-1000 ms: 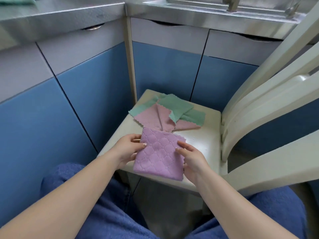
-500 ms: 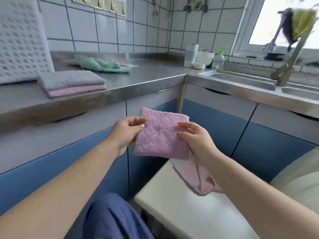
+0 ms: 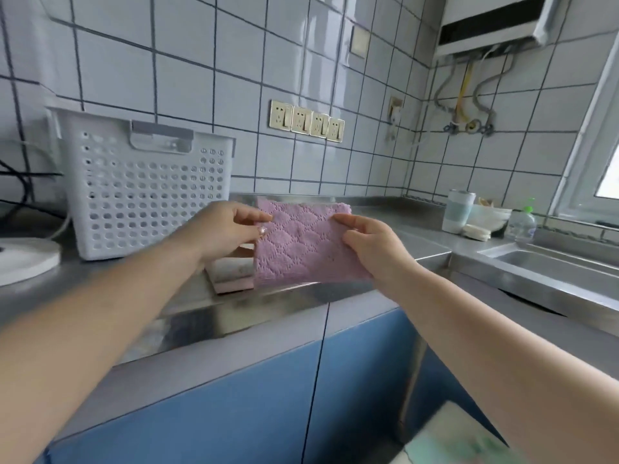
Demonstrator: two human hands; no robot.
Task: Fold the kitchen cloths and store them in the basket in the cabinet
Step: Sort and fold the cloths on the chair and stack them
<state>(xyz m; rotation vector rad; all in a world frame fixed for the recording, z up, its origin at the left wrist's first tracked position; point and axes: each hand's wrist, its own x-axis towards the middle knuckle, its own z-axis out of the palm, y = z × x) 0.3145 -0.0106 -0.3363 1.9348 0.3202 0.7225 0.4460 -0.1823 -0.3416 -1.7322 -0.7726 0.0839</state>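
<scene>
Cloth, pink quilted: folded to a compact rectangle, held in the air over the front edge of the steel countertop, just in front of the small stack.

Head view, holders. Left hand: thumb and fingers pinch the cloth's left edge. Right hand: fingers curled round the right edge, thumb on the near face. Both are clamped on the cloth; neither is free.

Head view, stack. Folded cloths: pale and pink layers lying on the countertop behind and to the left of the held cloth, partly hidden by it; the count cannot be told.

Head view, container. Basket: white, perforated, with a grey handle, standing on the countertop to the left against the tiled wall, not in any cabinet.

Step, judged: folding of this piece looks finished; it is being carried to the stack. The next move calls for lowering it flat and square onto the folded cloths, letting go at both edges together so the fold does not spring. Filling and stowing the basket appear not yet done.

Head view, room. Blue cabinet doors below the counter; sink at right with a cup, bowls and a bottle beside it; a row of sockets on the wall; a blurred green item at lower right, unidentified.
</scene>
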